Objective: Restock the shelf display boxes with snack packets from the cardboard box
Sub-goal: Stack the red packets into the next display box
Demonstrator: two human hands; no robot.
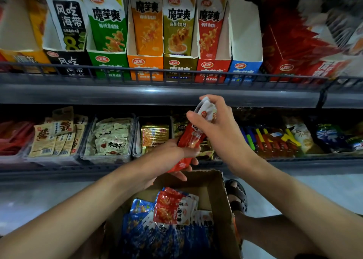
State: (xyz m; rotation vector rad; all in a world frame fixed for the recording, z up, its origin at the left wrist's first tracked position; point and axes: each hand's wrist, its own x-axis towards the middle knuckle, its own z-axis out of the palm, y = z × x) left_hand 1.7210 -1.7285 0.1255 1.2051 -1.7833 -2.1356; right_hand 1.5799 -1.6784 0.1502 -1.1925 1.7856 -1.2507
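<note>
The shelf rail is dark grey. Behind it, display boxes from left: black/white, green, orange, olive, red, blue. Below the rail, both hands hold red and white packets. The brown cardboard box has red/white pkts and blue pkts.

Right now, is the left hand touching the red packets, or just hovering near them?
Touching. The head view shows the left hand cupped under the red packets, fingers wrapped around their lower end.
</note>
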